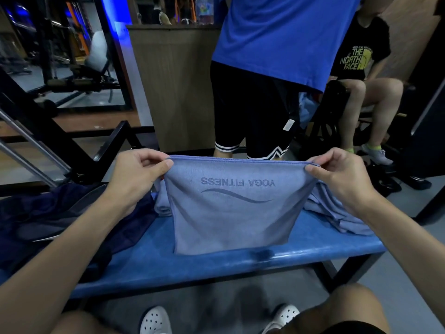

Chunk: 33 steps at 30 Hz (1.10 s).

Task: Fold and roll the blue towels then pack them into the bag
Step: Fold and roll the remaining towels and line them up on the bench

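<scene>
Nearest, two white clogs [156, 320] stand on the grey floor, below the blue table [313, 239]. Over the table a blue towel [231, 213] printed YOGA FITNESS hangs doubled, its lower edge touching the tabletop. The left grip [139, 174] pinches the towel's upper left corner between thumb and curled fingers. The right grip [342, 174] pinches the upper right corner the same way. A dark mesh bag [60, 213] lies on the table's left end. Behind the held towel sit a folded towel [162, 201] at left and a loose towel heap [337, 213] at right. Beyond, a standing person [277, 44] and a seated person [361, 56].
</scene>
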{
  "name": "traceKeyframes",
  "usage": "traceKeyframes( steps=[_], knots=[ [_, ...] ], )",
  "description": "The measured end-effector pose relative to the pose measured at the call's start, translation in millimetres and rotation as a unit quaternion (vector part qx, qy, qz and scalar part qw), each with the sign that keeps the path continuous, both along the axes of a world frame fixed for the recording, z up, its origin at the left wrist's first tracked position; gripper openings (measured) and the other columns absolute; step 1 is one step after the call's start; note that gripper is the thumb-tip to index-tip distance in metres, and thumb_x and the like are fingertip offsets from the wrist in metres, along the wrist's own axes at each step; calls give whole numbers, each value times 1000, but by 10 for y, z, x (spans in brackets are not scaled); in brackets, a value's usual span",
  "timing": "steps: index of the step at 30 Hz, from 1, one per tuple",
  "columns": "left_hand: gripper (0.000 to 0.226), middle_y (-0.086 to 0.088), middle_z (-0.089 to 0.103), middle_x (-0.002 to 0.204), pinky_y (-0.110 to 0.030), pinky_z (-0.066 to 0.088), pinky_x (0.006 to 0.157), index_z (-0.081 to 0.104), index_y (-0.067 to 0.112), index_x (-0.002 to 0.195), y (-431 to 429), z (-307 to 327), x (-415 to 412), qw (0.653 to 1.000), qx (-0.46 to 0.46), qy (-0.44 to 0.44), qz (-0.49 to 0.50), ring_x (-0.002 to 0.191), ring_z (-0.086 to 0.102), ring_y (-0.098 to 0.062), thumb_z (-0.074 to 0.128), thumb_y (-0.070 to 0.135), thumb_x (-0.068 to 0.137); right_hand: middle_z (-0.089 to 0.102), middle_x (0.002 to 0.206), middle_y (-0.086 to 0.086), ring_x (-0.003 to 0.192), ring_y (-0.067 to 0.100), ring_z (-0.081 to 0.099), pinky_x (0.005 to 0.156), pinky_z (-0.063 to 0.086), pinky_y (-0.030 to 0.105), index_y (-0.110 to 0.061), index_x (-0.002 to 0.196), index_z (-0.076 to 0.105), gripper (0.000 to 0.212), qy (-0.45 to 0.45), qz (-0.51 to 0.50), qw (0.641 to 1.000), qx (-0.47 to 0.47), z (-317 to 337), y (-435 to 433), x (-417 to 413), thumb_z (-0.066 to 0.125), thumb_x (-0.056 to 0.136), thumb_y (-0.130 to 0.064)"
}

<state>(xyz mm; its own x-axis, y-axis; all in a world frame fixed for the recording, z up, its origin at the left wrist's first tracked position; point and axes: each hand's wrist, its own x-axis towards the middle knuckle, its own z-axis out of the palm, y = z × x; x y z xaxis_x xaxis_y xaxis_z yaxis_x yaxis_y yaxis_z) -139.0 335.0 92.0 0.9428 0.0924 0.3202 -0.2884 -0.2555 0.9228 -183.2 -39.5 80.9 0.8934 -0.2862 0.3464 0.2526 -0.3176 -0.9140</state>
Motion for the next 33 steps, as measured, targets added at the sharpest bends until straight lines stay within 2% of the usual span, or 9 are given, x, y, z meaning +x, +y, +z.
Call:
traceKeyframes(
  steps=[5, 8, 11, 13, 15, 18, 20, 25, 33],
  knots=[
    [26, -5, 67, 91, -6, 49, 66, 68, 14, 108, -4, 20, -20, 998, 62, -8, -6, 70, 63, 1, 69, -2, 88, 67, 87, -6, 87, 15, 61, 83, 50, 33, -26, 96, 65, 27, 7, 5, 990, -143, 14, -5, 38, 67, 88, 0],
    [19, -3, 71, 87, -7, 49, 64, 72, 18, 98, 2, 24, -9, 991, 135, -13, -13, 70, 62, -4, 67, 0, 90, 60, 78, -17, 77, 10, 55, 70, 40, 21, -24, 90, 65, 21, 24, -14, 961, -277, 31, 3, 49, 62, 92, -4],
    [16, -7, 68, 76, -22, 48, 58, 69, 18, 89, 47, 11, 14, 989, 146, 28, -26, 59, 59, -7, 63, 4, 94, 62, 78, -3, 73, 12, 54, 63, 38, 18, -20, 86, 62, 13, 45, -22, 950, -307, 38, -4, 62, 60, 93, -9],
    [9, -14, 62, 71, -24, 42, 46, 63, 10, 93, 65, 12, 8, 990, 111, 66, -57, 51, 59, -15, 59, 3, 97, 65, 80, 0, 75, 15, 59, 66, 43, 26, -18, 85, 63, 11, 45, -25, 956, -288, 48, -7, 62, 63, 93, -11],
    [4, -15, 63, 69, -21, 41, 42, 61, 3, 100, 85, 18, 0, 990, 74, 96, -78, 49, 62, -18, 57, 3, 98, 66, 75, -2, 67, 4, 60, 64, 45, 22, -18, 81, 63, 11, 43, -26, 970, -236, 94, -2, 44, 67, 90, -14],
    [13, -16, 69, 74, -21, 50, 49, 63, 0, 107, 109, 36, -25, 986, 28, 136, -91, 60, 68, -19, 61, 6, 96, 59, 54, -9, 42, 0, 49, 45, 34, 9, -8, 81, 62, 12, 54, -12, 983, -173, 145, -11, 14, 68, 90, -14],
    [15, -14, 70, 73, -20, 53, 51, 64, -1, 106, 112, 55, -44, 983, 8, 159, -87, 62, 70, -18, 63, 8, 94, 53, 45, -7, 37, 3, 40, 39, 32, 11, 0, 83, 60, 15, 71, 14, 990, -125, 154, -22, -17, 66, 91, -11],
    [9, -14, 65, 78, -20, 56, 53, 65, 4, 98, 103, 119, -96, 969, -55, 219, -97, 64, 73, -17, 63, 12, 93, 53, 61, 8, 48, 9, 44, 45, 39, 15, 6, 97, 63, 14, 112, 61, 991, -32, 141, -56, -91, 60, 94, -8],
    [15, -9, 71, 71, -19, 52, 47, 68, 2, 99, 177, 40, -135, 933, -2, 329, -147, 57, 70, -14, 63, 14, 93, 41, 50, 4, 42, 9, 34, 40, 30, 15, -2, 82, 59, 18, 257, 131, 955, -73, 135, -154, -195, 56, 97, -13]
  ],
)
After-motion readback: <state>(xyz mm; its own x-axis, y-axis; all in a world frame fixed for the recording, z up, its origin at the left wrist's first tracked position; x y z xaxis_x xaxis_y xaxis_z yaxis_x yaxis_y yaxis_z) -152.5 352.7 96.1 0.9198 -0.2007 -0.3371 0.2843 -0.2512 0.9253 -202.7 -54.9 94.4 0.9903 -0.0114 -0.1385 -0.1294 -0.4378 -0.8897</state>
